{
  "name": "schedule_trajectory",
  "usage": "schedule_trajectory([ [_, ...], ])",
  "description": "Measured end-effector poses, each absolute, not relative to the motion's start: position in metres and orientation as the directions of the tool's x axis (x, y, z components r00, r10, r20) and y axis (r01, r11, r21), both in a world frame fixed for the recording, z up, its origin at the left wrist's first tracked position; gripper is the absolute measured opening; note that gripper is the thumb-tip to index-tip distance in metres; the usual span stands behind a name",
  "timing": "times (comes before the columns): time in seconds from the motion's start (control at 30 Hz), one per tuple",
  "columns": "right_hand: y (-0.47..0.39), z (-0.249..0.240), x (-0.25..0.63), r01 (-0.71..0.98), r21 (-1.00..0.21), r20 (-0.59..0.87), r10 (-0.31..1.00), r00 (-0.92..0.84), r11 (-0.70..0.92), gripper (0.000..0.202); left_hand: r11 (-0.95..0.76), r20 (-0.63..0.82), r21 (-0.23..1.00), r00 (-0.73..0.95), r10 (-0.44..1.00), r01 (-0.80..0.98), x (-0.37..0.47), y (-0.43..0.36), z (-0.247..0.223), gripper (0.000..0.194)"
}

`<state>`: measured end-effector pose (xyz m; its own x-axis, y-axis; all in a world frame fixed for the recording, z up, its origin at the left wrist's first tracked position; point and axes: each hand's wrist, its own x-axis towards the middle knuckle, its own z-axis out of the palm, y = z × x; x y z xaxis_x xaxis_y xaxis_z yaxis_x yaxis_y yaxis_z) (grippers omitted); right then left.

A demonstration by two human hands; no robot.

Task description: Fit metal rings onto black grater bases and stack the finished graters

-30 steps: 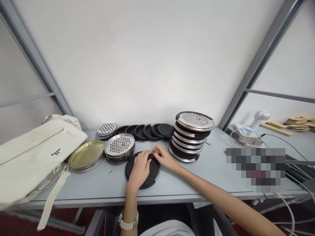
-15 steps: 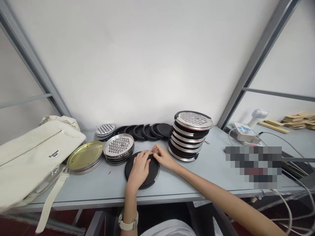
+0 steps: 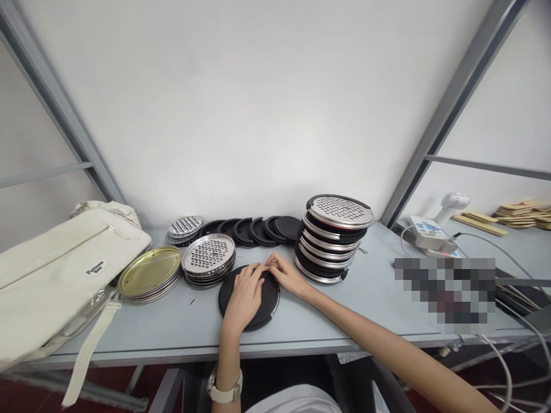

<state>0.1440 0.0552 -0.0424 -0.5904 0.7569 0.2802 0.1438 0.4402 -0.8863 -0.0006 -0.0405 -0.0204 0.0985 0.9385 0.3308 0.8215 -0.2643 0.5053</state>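
Note:
A round black base (image 3: 267, 303) lies on the grey table (image 3: 353, 312) in front of me, a thin silver rim showing along its right side. Flat across its top rests my left hand (image 3: 246, 291), fingers stretched toward the far edge. At that far right edge, my right hand (image 3: 283, 274) pinches with thumb and fingertips; my fingers partly hide the spot they grip. Just left of the base stands a stack of metal grater discs (image 3: 209, 254). To the right rises a tall pile of black-rimmed grater discs (image 3: 333, 238).
Several black round bases (image 3: 253, 231) overlap along the wall. Gold-coloured metal discs (image 3: 150, 272) and small grater plates (image 3: 184, 226) are stacked at left, beside a cream backpack (image 3: 64, 269). Right: a white device (image 3: 426, 231), cables and wooden pieces (image 3: 523, 211).
My hands stay on the black base; the right fingertips have shifted slightly at its far edge. The view has moved very little.

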Motion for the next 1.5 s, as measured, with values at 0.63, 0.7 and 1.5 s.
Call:
schedule_trajectory([
  [0.63, 0.061, -0.051, 0.142, 0.141, -0.893, 0.283, 0.775, -0.565, 0.428, 0.006, -0.254, 0.359, 0.551, 0.049, 0.932, 0.794, 0.0, -0.04, -0.021, 0.016],
  [0.7, 0.062, -0.052, 0.142, 0.14, -0.89, 0.288, 0.773, -0.566, 0.434, 0.008, -0.253, 0.361, 0.553, 0.046, 0.932, 0.794, 0.0, -0.04, -0.021, 0.016],
  [1.5, 0.056, -0.043, 0.142, 0.212, -0.838, 0.319, 0.766, -0.558, 0.503, 0.026, -0.263, 0.368, 0.558, 0.049, 0.929, 0.787, 0.001, -0.038, -0.022, 0.015],
])
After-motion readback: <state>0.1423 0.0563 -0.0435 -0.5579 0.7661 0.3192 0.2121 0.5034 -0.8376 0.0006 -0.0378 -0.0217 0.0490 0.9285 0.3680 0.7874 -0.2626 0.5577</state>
